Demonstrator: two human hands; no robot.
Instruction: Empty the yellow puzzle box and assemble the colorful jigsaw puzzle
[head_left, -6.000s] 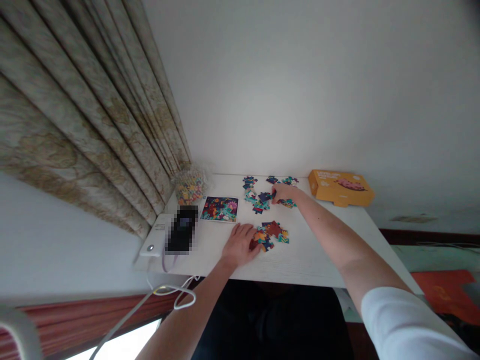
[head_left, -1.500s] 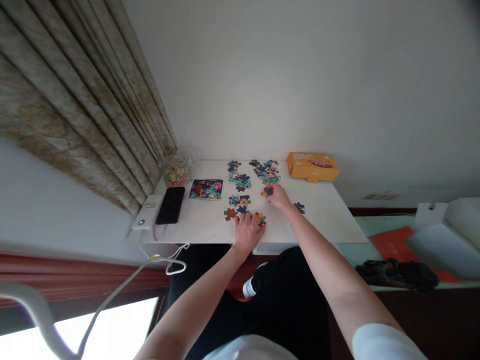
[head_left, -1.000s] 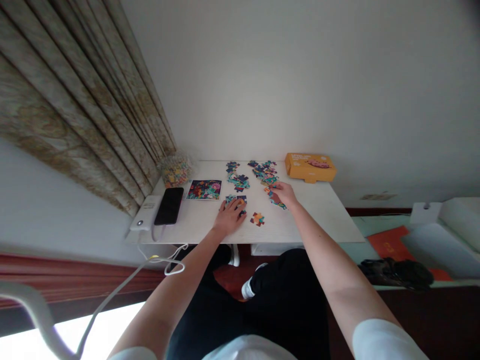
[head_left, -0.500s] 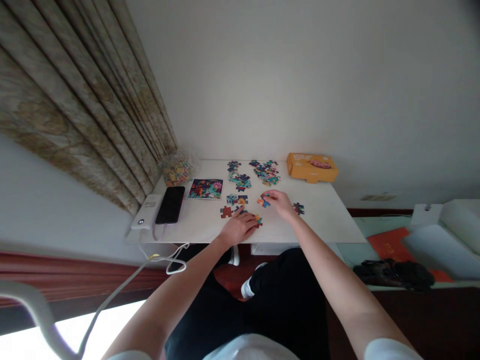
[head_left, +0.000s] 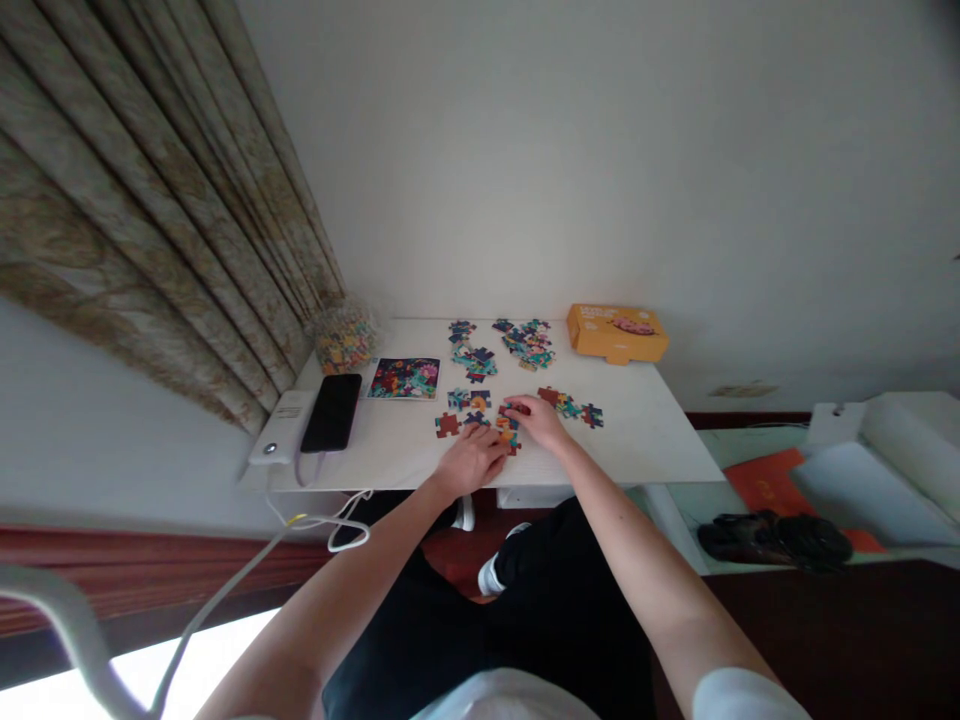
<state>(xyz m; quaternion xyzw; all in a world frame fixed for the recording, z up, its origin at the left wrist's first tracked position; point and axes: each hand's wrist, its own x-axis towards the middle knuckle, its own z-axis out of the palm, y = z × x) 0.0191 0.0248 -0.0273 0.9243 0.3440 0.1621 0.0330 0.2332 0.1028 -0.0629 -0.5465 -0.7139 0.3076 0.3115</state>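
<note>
On the white table, my right hand (head_left: 541, 424) pinches a jigsaw puzzle piece (head_left: 513, 411) by its edge, right against an orange and blue piece (head_left: 508, 425). My left hand (head_left: 474, 460) rests low beside it, fingers curled and fingertips on a yellow and red puzzle piece (head_left: 514, 447), partly covering it. Left of the hands lie a brown puzzle piece (head_left: 448, 426) and a small joined group of blue pieces (head_left: 459, 400). Beyond my right hand is a joined row of puzzle pieces (head_left: 570, 407).
Two loose heaps of puzzle pieces (head_left: 474, 362) (head_left: 529, 343) lie at the back. A picture card (head_left: 405, 379), a phone (head_left: 331, 413), a white power bank (head_left: 281, 428) with cables and a bag of pieces (head_left: 345, 338) are at left. A yellow box (head_left: 617, 333) stands back right.
My right hand has moved left and down, bringing a piece against those by my left hand. More pieces show at right where my hand was. My left hand has barely moved.
</note>
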